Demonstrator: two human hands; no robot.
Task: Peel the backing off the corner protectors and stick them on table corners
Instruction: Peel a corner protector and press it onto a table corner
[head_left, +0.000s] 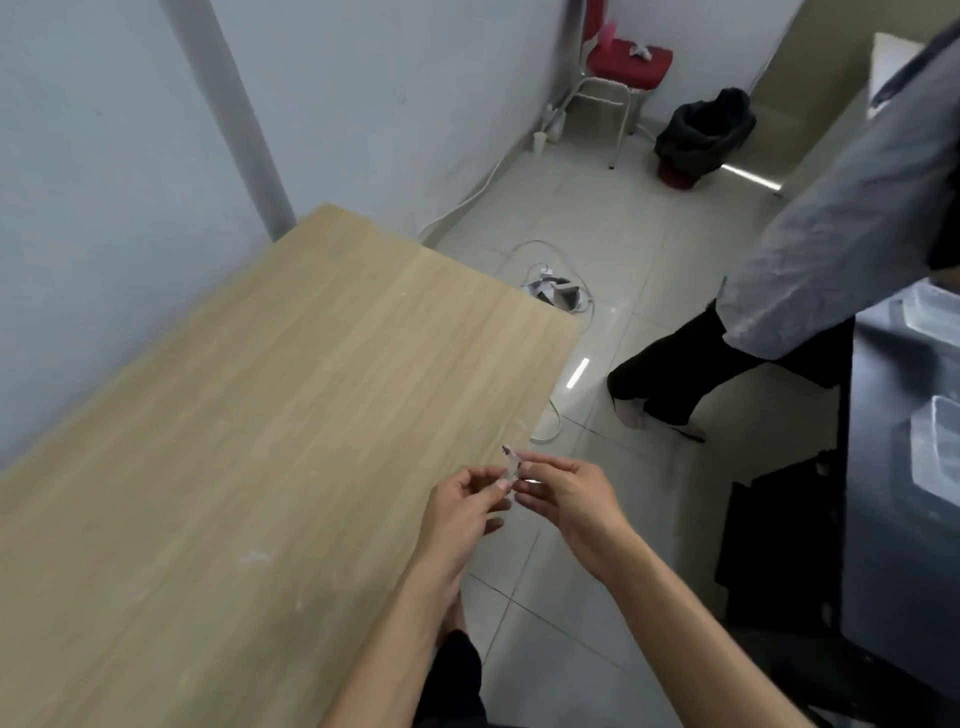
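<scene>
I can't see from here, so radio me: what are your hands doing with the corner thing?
Status: left hand and right hand pinch one clear corner protector above table edge. Backing: cannot tell. Another person stands right of table.

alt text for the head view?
The left hand and right hand pinch a clear corner protector above the edge of the wooden table. Another person stands on the floor to the right; a red chair and black bin sit by the far wall.

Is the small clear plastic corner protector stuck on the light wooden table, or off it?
Off. The left hand and right hand pinch the corner protector between fingertips, beside the table's long edge, away from any corner.
</scene>
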